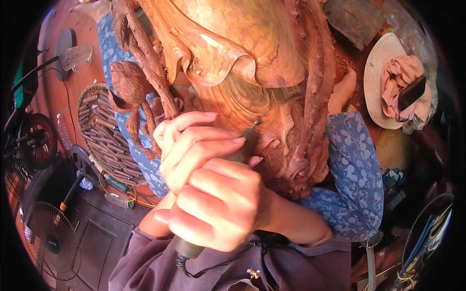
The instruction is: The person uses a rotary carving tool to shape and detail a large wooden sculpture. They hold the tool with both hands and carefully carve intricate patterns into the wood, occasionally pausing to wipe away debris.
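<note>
Both of my hands are closed round a dark handheld rotary tool (248, 139), its slim shank and small round burr (257, 121) pointing away from me. My left hand (194, 145) wraps the front part, fingers laid over the body. Nearer to me, my right hand (218, 203) grips the rear in a fist; the tool's end and black coiled cord (182, 264) come out below it. The burr is at the surface of a large brown wood carving (242, 43) with folded, leaf-like edges and knobbly stems; whether it touches I cannot tell. A carved bud (127, 80) stands out at its left.
My legs in blue patterned trousers (354, 169) flank the carving. A basket (83, 109) of slim rods or bits and a fan (52, 242) are at left. At right lie a straw hat (376, 63), a pink cloth (395, 75) and a phone (411, 92).
</note>
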`<state>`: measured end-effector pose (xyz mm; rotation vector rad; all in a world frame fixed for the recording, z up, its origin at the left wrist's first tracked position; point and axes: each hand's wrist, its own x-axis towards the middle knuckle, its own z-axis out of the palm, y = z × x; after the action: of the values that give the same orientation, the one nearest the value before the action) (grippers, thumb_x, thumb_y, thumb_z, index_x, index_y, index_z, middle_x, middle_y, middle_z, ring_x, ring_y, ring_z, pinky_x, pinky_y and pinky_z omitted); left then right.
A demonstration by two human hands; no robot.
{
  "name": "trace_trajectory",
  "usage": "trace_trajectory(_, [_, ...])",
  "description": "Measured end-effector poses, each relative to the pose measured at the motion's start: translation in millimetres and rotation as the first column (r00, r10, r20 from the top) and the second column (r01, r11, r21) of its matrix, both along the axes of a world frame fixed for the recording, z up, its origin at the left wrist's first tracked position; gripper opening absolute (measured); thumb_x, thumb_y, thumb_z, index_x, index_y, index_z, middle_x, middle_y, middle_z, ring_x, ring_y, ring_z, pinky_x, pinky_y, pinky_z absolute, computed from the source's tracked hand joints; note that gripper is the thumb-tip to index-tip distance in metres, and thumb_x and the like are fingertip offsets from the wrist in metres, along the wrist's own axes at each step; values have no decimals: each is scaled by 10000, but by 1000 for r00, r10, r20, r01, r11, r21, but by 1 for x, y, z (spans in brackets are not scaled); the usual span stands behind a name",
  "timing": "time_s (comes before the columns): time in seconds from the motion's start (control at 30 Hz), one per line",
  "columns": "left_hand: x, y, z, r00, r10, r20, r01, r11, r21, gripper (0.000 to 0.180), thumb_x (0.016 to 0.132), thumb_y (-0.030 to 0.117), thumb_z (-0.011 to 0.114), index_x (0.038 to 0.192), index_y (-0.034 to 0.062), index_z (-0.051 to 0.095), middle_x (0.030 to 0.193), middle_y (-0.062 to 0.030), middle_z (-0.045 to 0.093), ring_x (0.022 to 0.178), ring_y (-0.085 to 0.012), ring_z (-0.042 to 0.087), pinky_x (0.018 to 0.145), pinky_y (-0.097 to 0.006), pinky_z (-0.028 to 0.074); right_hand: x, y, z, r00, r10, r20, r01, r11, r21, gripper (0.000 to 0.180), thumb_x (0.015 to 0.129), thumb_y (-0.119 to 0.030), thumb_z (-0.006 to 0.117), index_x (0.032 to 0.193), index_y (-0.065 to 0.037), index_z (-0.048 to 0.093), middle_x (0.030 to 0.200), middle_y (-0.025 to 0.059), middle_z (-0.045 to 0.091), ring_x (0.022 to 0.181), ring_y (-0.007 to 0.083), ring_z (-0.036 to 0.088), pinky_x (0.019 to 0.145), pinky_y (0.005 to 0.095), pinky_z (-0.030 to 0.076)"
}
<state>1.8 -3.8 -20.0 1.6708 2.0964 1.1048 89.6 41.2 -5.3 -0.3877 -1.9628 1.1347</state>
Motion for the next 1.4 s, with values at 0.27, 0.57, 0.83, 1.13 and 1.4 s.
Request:
trace_trajectory(0.27, [-5, 0, 0, 1000, 6, -21, -6, 1000, -16, 336, 557, 273, 796, 831, 90, 730, 820, -32, 660, 904, -275, 627, 839, -369, 461, -5, 1, 0, 1000, -8, 29, 8, 1000, 0, 157, 622, -163, 606, 581, -93, 472, 603, 19, 433, 594, 165, 507, 534, 283, 404])
trace_trajectory(0.57, [-19, 2, -2, 997, 16, 76, -20, 999, 48, 370, 517, 248, 809, 812, 42, 722, 805, -71, 652, 837, -287, 632, 783, -399, 500, -22, -1, -3, 998, -43, -41, 44, 999, 24, 136, 585, -170, 580, 580, -87, 473, 608, 29, 446, 598, 174, 501, 542, 288, 411])
trace_trajectory(0.83, [-9, 2, -1, 1000, 20, 14, -20, 1000, 4, 351, 532, 287, 842, 811, 104, 734, 824, -16, 643, 906, -270, 622, 842, -389, 460, -9, -1, 1, 999, -18, 35, 17, 999, 36, 164, 623, -179, 600, 587, -83, 472, 606, 32, 448, 588, 176, 499, 535, 300, 401])
trace_trajectory(1.13, [-13, 1, -3, 993, 30, 116, -35, 999, 33, 361, 523, 227, 835, 825, 62, 727, 811, -55, 633, 857, -276, 632, 772, -368, 455, -17, -3, 0, 999, -39, 12, 39, 999, 29, 158, 609, -175, 600, 588, -79, 476, 611, 34, 449, 590, 182, 500, 542, 298, 409])
trace_trajectory(1.4, [-10, 2, -1, 995, 41, 94, -43, 999, 23, 362, 500, 252, 821, 811, 88, 734, 826, -45, 639, 893, -273, 627, 811, -375, 440, -13, -2, 2, 999, -26, 32, 25, 999, 26, 173, 620, -167, 608, 586, -69, 470, 601, 36, 433, 584, 190, 501, 520, 300, 400])
